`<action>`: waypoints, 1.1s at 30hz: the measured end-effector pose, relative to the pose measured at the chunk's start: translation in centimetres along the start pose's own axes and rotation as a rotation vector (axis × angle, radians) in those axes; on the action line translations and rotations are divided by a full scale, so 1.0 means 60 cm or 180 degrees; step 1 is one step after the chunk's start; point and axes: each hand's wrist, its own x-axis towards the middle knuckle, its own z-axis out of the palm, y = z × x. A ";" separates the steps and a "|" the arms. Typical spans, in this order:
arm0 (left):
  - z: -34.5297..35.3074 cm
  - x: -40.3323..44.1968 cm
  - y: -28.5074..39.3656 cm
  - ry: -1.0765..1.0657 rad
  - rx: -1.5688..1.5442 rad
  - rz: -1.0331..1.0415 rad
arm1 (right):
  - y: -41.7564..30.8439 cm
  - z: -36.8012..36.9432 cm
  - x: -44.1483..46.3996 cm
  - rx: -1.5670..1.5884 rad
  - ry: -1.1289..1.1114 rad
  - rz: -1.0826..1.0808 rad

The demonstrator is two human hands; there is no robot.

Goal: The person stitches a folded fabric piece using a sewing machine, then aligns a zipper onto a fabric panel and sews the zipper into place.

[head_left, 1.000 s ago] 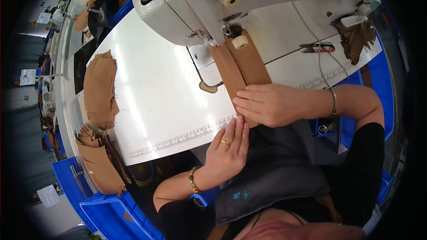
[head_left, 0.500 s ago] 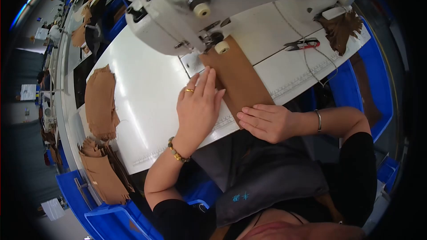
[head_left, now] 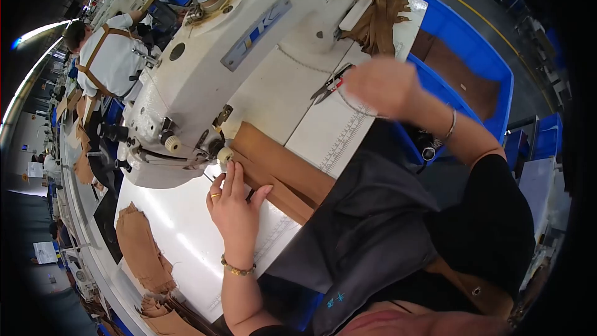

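Observation:
A folded or layered brown strip of material [head_left: 286,171] lies under the presser area of the white sewing machine [head_left: 186,87]. Beside its left edge, close to the needle, my left hand [head_left: 235,214] rests with fingers stretched and thumb apart. The fingertips touch or nearly touch the strip at the presser. My right hand [head_left: 382,87] is raised off the strip and smeared by motion, over the handle end of the red-and-black thread snips [head_left: 334,85]. Whether its fingers grip the snips is not visible.
Stacks of brown pieces [head_left: 142,249] lie at the table's left. A brown bundle of scraps [head_left: 382,18] sits at the machine's far end. Blue bins [head_left: 463,37] with brown material stand at the right. A co-worker in white [head_left: 109,62] sits at the upper left.
My right hand has left the brown strip and moved up and right to the snips. My left hand stays by the needle. The head view has turned to the right.

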 end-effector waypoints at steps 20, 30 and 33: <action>-0.006 0.001 0.010 0.0029 -0.0042 -0.0070 | 0.317 0.000 -0.052 0.0427 -0.1933 0.1532; 0.000 -0.001 0.008 0.0017 -0.0061 -0.0110 | 0.294 -0.054 -0.027 -0.0113 -0.1499 0.2059; 0.000 -0.001 0.007 0.0039 -0.0060 -0.0120 | 0.269 -0.050 -0.039 -0.0408 -0.1904 0.1811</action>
